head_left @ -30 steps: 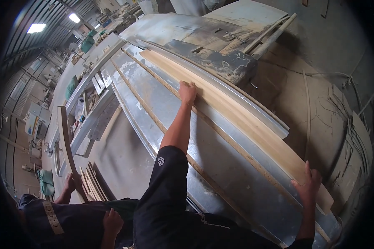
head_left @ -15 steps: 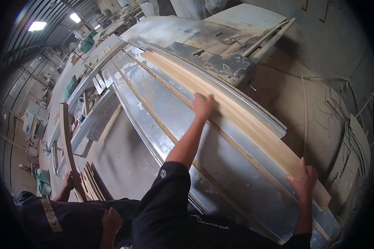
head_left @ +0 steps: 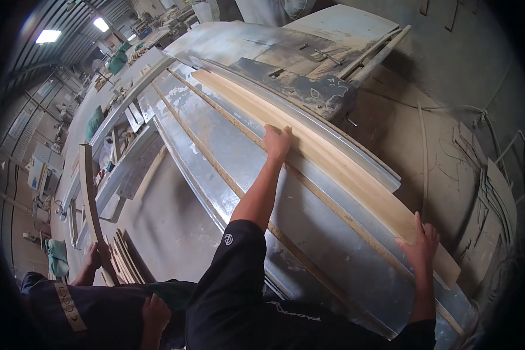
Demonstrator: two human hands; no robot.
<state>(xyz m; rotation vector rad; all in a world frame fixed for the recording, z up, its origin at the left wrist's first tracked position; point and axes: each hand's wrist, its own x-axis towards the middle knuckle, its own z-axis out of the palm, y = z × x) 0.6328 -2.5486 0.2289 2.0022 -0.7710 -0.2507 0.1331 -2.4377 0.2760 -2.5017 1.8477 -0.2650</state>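
Centrally, a long pale wooden board (head_left: pixel 332 160) lies on a metal machine table (head_left: pixel 227 146), running from about 11 o'clock down to 4 o'clock beside a raised metal fence (head_left: pixel 356 153). Left hand (head_left: pixel 277 143), arm outstretched, rests palm-down with fingers spread flat against the board's near edge, gripping nothing. Right hand (head_left: pixel 419 248), at 4 o'clock, presses open on the board near its lower end, fingers extended upward over the wood; whether the thumb hooks the edge cannot be told. At 8 o'clock, another person's hand (head_left: pixel 93 259) holds a curved wooden strip (head_left: pixel 89 192) upright above a stack of similar strips (head_left: pixel 125 259); their other hand (head_left: pixel 156 312) hangs near the bottom edge.
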